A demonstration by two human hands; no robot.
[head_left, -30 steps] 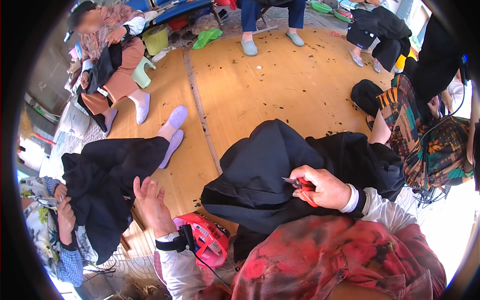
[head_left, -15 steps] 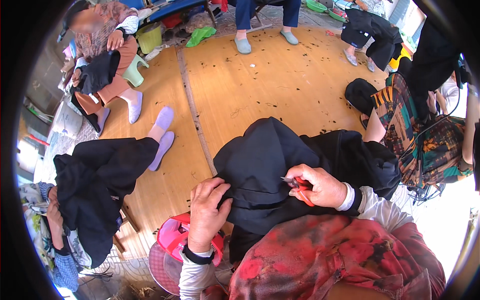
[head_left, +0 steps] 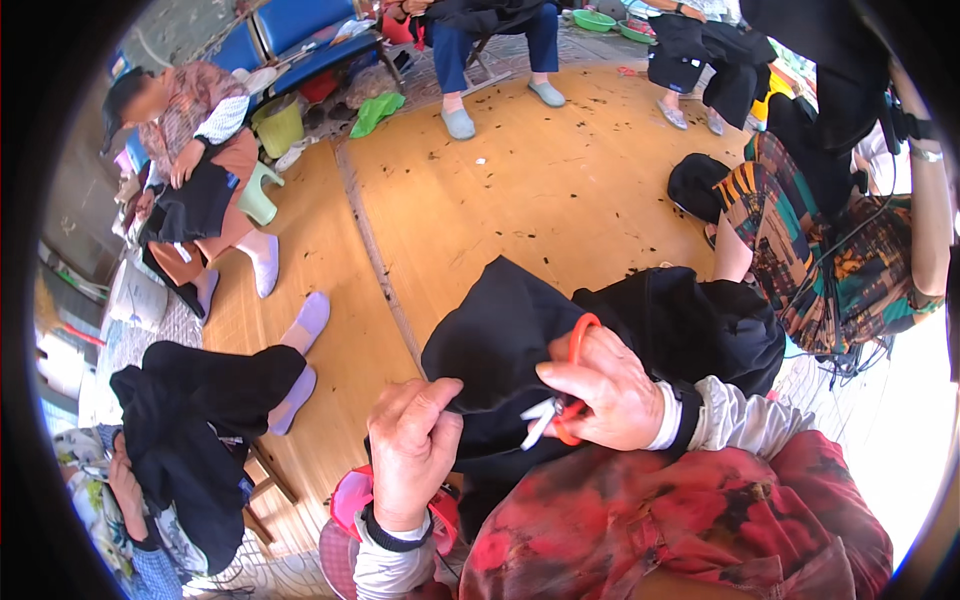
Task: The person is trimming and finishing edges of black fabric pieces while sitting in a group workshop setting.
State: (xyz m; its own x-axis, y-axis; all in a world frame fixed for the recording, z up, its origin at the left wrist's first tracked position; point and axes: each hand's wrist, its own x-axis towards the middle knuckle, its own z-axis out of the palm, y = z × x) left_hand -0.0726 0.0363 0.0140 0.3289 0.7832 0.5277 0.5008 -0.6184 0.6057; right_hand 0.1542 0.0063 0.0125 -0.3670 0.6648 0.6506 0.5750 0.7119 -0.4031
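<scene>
Head view: the person's left hand (head_left: 408, 450) is closed in a pinch at the edge of a plain black cloth (head_left: 500, 325) draped over the lap; the right hand (head_left: 608, 392) grips small orange-red-handled metal scissors (head_left: 570, 409). Partly behind the left wrist sits a pink-and-red basket (head_left: 352, 494), its contents hidden. Farther off stand a yellow-green plastic bin (head_left: 278, 130) and a white bucket (head_left: 138, 294), contents indistinct.

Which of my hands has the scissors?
Your right hand, holding the red-handled scissors; your left hand, at the edge of the black cloth, has none.
</scene>
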